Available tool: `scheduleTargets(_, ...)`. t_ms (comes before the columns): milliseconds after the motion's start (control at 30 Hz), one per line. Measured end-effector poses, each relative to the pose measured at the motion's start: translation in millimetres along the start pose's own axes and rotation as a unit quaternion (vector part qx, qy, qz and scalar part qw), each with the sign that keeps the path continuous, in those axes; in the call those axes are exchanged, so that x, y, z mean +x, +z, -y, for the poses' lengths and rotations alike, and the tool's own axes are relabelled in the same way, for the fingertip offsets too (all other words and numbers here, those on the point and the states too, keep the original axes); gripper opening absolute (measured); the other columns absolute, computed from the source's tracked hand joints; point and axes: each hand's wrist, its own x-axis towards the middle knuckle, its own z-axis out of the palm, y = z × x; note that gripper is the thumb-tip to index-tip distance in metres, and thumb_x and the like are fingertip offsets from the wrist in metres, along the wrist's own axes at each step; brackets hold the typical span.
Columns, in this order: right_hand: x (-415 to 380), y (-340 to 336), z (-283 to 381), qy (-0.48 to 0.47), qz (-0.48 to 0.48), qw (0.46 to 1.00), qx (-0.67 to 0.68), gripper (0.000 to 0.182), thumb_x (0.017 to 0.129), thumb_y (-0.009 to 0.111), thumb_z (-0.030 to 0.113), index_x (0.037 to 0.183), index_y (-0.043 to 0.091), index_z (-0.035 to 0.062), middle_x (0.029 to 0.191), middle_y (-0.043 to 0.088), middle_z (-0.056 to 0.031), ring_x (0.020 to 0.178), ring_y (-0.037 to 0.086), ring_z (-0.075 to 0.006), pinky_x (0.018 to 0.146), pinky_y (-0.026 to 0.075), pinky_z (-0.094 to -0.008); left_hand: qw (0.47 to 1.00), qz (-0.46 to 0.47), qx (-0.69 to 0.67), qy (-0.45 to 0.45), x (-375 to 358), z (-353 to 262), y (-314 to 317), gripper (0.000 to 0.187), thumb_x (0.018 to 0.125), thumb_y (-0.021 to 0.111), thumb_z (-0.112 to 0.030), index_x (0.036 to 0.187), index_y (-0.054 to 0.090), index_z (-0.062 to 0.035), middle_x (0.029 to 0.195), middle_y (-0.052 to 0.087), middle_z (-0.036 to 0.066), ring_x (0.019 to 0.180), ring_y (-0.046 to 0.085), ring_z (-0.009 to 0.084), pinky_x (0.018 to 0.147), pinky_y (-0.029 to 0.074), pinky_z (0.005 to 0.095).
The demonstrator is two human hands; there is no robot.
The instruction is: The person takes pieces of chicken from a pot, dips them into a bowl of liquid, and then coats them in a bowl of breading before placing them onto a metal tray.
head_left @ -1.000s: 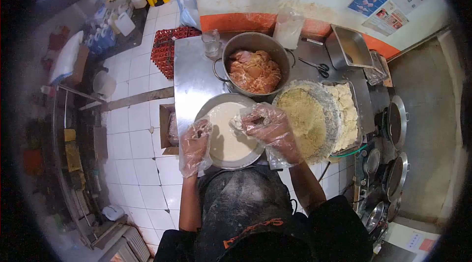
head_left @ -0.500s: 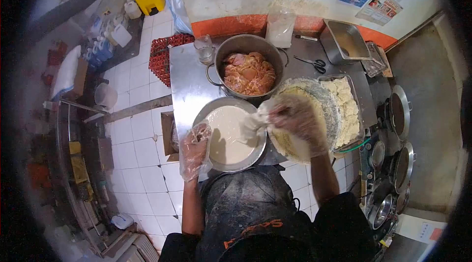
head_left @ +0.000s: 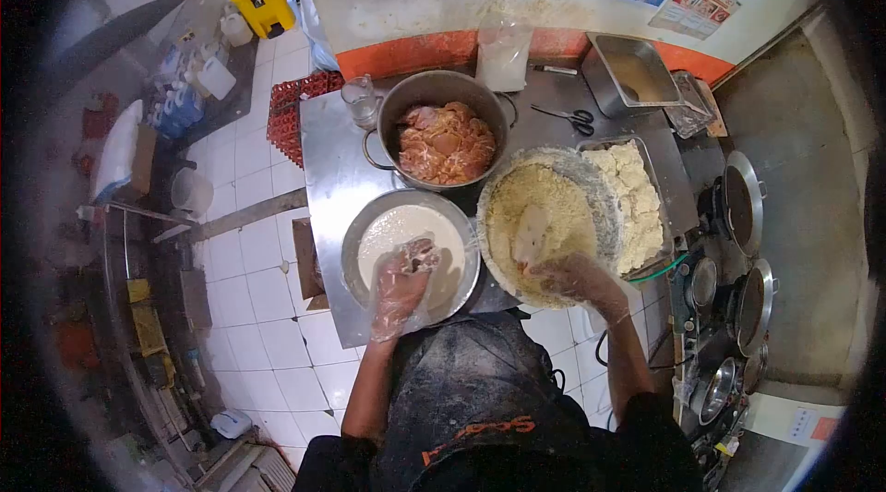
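Observation:
My left hand (head_left: 402, 282), in a clear plastic glove, hovers over the near part of the round batter bowl (head_left: 358, 232), fingers curled loosely and holding nothing I can make out. My right hand (head_left: 574, 276), also gloved, rests at the near rim of the breading bowl (head_left: 591, 176), fingers spread in the crumbs. A batter-coated chicken piece (head_left: 531, 234) lies on the crumbs just beyond those fingers. Behind both bowls stands a large metal pot (head_left: 392, 104) filled with raw marinated chicken (head_left: 445, 143).
A tray of flour mix (head_left: 637, 197) sits right of the breading bowl. Scissors (head_left: 567, 117), a steel container (head_left: 631, 77), a glass jar (head_left: 359, 101) and a plastic bag (head_left: 503, 53) line the table's back. Pots (head_left: 744, 201) stand at the right. Red crates (head_left: 293, 104) sit left.
My right hand carried the battered piece from the batter bowl to the breading bowl and let it go on the crumbs. My left hand moved from the batter bowl's rim to over the batter.

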Motion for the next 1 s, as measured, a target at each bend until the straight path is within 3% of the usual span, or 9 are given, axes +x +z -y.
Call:
scheduleTargets(100,-4.2,-11.4,-22.7,0.094,-0.005,0.993,0.075,0.039,0.092,0.074,0.031,0.124,0.073,0.0095,0.113,0.075,-0.0172,0.098,0.073,-0.03,0.089,0.057,-0.042,0.865,0.018,0.335,0.373,20.1,48.0,39.4,0.035,0.097,0.069,-0.026,0.126,0.071,-0.0075,0.121,0.073,0.015,0.117,0.066,0.0261,0.104,0.049,0.0435)
scheduleTargets(267,36.4,-11.6,-73.4,0.216,-0.185,0.956,0.077,0.043,0.099,0.067,0.038,0.131,0.069,0.0097,0.113,0.074,-0.0192,0.1,0.073,-0.0309,0.09,0.056,-0.0428,0.915,0.162,0.235,0.287,108.9,82.1,161.0,0.032,0.093,0.065,-0.023,0.118,0.071,-0.005,0.114,0.07,0.018,0.11,0.065,0.031,0.101,0.048,0.0483)
scheduleTargets(333,67.4,15.4,-124.1,0.291,-0.166,0.939,-0.079,0.05,0.102,0.058,0.046,0.138,0.064,0.0116,0.117,0.074,-0.0191,0.105,0.073,-0.0317,0.093,0.056,-0.0452,0.758,0.22,0.49,0.37,139.1,84.8,195.0,0.033,0.087,0.065,-0.018,0.115,0.071,-0.002,0.111,0.068,0.02,0.106,0.064,0.0367,0.098,0.049,0.0501)
scheduleTargets(533,114.1,175.4,-319.1,0.185,-0.29,0.937,-0.057,0.06,0.105,0.051,0.048,0.151,0.051,0.0094,0.146,0.06,-0.0144,0.132,0.059,-0.0293,0.106,0.048,-0.0437,0.853,0.125,0.253,0.439,191.0,117.8,243.0,0.041,0.085,0.066,-0.015,0.125,0.068,-0.0089,0.111,0.068,0.019,0.107,0.064,0.0399,0.096,0.05,0.0503)
scheduleTargets(633,97.0,129.1,-292.2,0.087,-0.233,0.904,0.347,0.059,0.108,0.05,0.042,0.154,0.046,0.0055,0.157,0.051,-0.0103,0.139,0.052,-0.0251,0.113,0.043,-0.0415,0.871,0.137,0.274,0.385,196.5,104.6,229.7,0.045,0.086,0.068,-0.017,0.131,0.065,-0.0135,0.117,0.068,0.017,0.111,0.065,0.0368,0.097,0.051,0.0488)
scheduleTargets(767,73.2,44.7,-183.4,0.264,-0.11,0.874,0.393,0.053,0.11,0.048,0.029,0.157,0.042,0.0056,0.157,0.049,-0.0093,0.138,0.052,-0.0234,0.117,0.04,-0.0403,0.895,0.133,0.157,0.396,198.1,157.7,231.1,0.044,0.088,0.068,-0.019,0.131,0.066,-0.0131,0.121,0.068,0.016,0.115,0.063,0.0341,0.098,0.05,0.0482)
scheduleTargets(833,60.6,77.3,-199.7,0.024,-0.168,0.961,0.22,0.051,0.107,0.05,0.02,0.156,0.043,0.0069,0.154,0.053,-0.012,0.135,0.055,-0.026,0.114,0.043,-0.0408,0.911,0.163,0.14,0.351,190.0,198.8,246.9,0.04,0.09,0.067,-0.02,0.129,0.067,-0.0137,0.12,0.069,0.015,0.114,0.064,0.0334,0.098,0.05,0.0482)
scheduleTargets(933,61.2,88.2,-200.7,0.117,0.018,0.95,-0.288,0.054,0.105,0.051,0.019,0.157,0.043,0.0089,0.153,0.054,-0.0163,0.134,0.056,-0.0288,0.113,0.044,-0.0405,0.928,0.193,0.115,0.296,188.3,206.6,254.0,0.034,0.092,0.066,-0.021,0.125,0.07,-0.0146,0.118,0.07,0.013,0.113,0.064,0.0324,0.097,0.05,0.0482)
scheduleTargets(1000,51.4,142.0,-247.6,0.084,-0.088,0.991,-0.063,0.054,0.104,0.053,0.02,0.156,0.044,0.0089,0.151,0.055,-0.0178,0.134,0.056,-0.0301,0.111,0.045,-0.0409,0.913,0.163,0.213,0.308,151.0,145.9,227.5,0.034,0.091,0.065,-0.019,0.125,0.07,-0.0145,0.117,0.07,0.014,0.112,0.065,0.0324,0.097,0.05,0.0476)
